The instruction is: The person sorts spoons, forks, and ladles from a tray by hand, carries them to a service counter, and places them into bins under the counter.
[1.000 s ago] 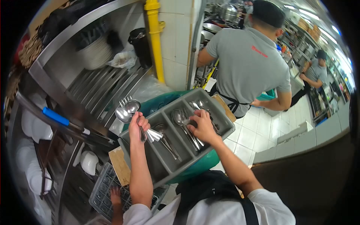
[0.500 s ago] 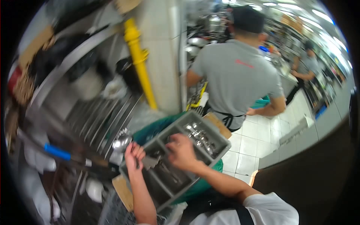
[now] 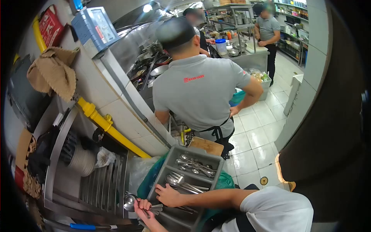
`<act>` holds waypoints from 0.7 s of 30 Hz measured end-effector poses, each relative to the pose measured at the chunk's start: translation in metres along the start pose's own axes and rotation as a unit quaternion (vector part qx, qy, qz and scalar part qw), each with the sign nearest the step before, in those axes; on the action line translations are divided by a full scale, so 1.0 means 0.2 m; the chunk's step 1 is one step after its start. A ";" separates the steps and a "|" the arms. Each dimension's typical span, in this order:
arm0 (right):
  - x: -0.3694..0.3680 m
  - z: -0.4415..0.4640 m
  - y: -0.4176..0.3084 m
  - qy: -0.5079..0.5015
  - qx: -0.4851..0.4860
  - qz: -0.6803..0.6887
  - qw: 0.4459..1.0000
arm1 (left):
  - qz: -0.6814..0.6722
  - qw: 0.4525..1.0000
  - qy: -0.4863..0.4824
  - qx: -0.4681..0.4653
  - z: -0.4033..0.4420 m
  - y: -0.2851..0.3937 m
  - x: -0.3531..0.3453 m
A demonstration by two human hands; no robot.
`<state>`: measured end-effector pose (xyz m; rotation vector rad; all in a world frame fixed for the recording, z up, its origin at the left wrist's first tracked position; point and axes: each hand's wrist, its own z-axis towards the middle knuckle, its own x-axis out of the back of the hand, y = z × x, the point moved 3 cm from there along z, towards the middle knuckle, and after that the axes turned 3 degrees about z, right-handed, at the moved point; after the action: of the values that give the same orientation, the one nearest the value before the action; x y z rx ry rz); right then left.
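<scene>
My left hand is closed around several spoons; their bowls stick out to the left and handles show on the right. A grey cutlery tray with long compartments lies in front of me. Over its near part, my right hand rests with fingers apart by a divider, holding nothing that I can see. Just beyond it, large spoons and forks fill the middle compartment. Smaller spoons lie in the far compartment. More cutlery in the near part is partly hidden under my right forearm.
Beyond the tray, a person in a grey shirt stands with their back to me, beside a wooden board. A metal rack with stacked plates is left, below a yellow pipe. Other people work farther back.
My view has swung up and left, showing more of the kitchen. My right hand has moved toward my left hand. Large spoons and forks now show in the middle compartment. The left hand still holds spoons.
</scene>
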<state>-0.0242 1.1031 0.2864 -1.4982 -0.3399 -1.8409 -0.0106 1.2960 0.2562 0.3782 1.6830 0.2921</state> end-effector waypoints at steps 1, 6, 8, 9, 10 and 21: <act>-0.01 0.01 0.00 -0.012 -0.005 -0.001 1.000 | 0.007 1.000 0.000 0.000 0.00 0.00 -0.01; 0.02 0.00 0.05 0.034 -0.022 0.162 0.986 | 0.010 1.000 0.003 0.001 0.01 0.00 0.01; -0.01 0.01 0.11 0.097 -0.029 0.283 0.954 | -0.002 1.000 0.005 0.002 0.01 -0.01 0.01; -0.04 0.03 0.15 0.132 -0.034 0.355 0.925 | -0.010 1.000 0.006 0.004 0.01 -0.01 0.01; -0.10 0.04 0.19 0.164 -0.038 0.426 0.889 | -0.018 1.000 0.009 0.002 0.01 -0.01 0.01; 0.28 -0.05 0.36 0.252 -0.266 0.791 0.489 | 0.214 0.977 -0.003 0.010 -0.05 -0.23 -0.23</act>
<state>0.0131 1.0268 0.3183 -0.7018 1.5579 -0.5615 -0.0194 1.2353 0.2815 0.7571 1.5879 0.5900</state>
